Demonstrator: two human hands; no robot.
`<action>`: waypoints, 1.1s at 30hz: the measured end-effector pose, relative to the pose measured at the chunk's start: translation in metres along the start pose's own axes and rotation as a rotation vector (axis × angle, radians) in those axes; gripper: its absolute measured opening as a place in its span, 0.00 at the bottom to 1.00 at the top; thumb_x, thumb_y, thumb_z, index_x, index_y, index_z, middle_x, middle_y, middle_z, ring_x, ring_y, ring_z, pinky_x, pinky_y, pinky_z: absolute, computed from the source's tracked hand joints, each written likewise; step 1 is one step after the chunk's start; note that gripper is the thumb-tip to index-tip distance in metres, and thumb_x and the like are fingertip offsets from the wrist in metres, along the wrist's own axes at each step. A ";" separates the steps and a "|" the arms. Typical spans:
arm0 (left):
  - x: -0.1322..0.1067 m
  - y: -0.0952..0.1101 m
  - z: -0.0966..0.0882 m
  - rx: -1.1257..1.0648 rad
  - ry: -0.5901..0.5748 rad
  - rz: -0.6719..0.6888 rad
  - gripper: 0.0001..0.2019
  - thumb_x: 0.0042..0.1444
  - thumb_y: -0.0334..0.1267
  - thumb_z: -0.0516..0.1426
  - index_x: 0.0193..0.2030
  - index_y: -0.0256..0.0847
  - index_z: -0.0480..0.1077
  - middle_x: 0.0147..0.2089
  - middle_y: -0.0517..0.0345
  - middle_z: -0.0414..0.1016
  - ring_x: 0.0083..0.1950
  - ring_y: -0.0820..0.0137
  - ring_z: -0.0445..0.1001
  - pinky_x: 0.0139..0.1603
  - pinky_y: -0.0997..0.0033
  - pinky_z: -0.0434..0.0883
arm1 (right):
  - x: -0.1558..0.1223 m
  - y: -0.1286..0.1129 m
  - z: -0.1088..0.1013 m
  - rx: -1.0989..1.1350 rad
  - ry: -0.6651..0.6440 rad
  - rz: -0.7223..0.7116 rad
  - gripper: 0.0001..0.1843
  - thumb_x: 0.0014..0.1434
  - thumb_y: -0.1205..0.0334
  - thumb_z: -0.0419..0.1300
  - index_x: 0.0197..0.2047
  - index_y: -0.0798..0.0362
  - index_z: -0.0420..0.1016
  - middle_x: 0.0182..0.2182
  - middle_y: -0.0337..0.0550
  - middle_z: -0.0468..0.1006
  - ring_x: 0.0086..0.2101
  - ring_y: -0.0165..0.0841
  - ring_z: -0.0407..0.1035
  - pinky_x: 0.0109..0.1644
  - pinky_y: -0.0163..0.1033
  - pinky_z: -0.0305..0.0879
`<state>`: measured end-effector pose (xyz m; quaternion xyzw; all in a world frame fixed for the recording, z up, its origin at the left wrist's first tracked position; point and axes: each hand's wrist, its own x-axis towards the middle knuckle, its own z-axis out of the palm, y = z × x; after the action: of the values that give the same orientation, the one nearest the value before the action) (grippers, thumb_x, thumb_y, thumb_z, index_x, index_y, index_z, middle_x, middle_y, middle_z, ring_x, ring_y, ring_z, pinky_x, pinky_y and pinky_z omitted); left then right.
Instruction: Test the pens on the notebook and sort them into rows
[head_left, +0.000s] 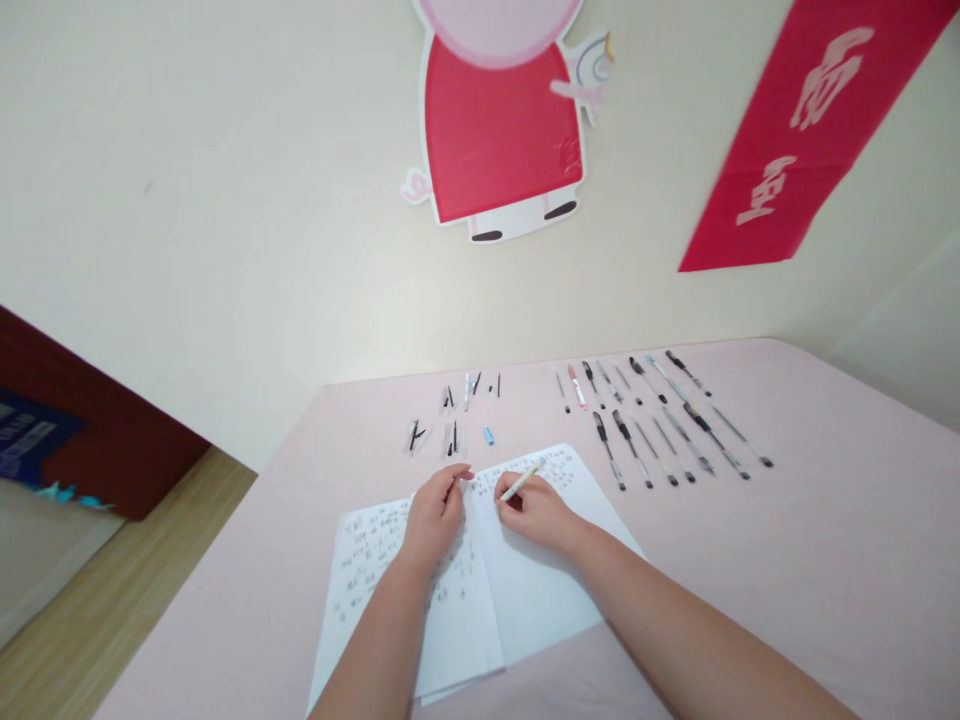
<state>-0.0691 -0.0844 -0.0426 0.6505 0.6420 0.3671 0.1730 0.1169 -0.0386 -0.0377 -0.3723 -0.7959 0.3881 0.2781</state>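
The right hand [534, 510] grips a pale pen [523, 480] at a slant, thumb and fingers bunched near its lower end, probably for close control of the tip over the right page of the open notebook [547, 590]. The left hand [437, 510] rests by the fold, fingers loosely bent with nothing visible in them, a pose that likely keeps the paper from sliding. The blue cap [489, 436] lies just beyond the notebook, near the small packets [453, 438]; the pens [628, 440] stand in two rows to the right, apparently spread so that each can be picked out singly. The table's far edge runs along the wall [262, 200], and its left edge slants beside the floor [169, 530]. Pink cloth [225, 620] stretches out on both sides of the notebook, giving the forearms sideways room, while the pen rows limit reach at the far right
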 end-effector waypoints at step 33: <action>-0.006 0.020 -0.005 0.008 -0.193 0.010 0.15 0.57 0.34 0.47 0.46 0.43 0.70 0.36 0.61 0.79 0.38 0.72 0.75 0.44 0.73 0.68 | 0.000 0.000 -0.001 -0.143 -0.024 -0.067 0.08 0.45 0.72 0.52 0.26 0.51 0.70 0.19 0.35 0.68 0.23 0.29 0.61 0.30 0.32 0.55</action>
<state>-0.0578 -0.0936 -0.0263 0.6868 0.6205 0.3008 0.2296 0.1175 -0.0379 -0.0370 -0.3595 -0.8369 0.3254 0.2541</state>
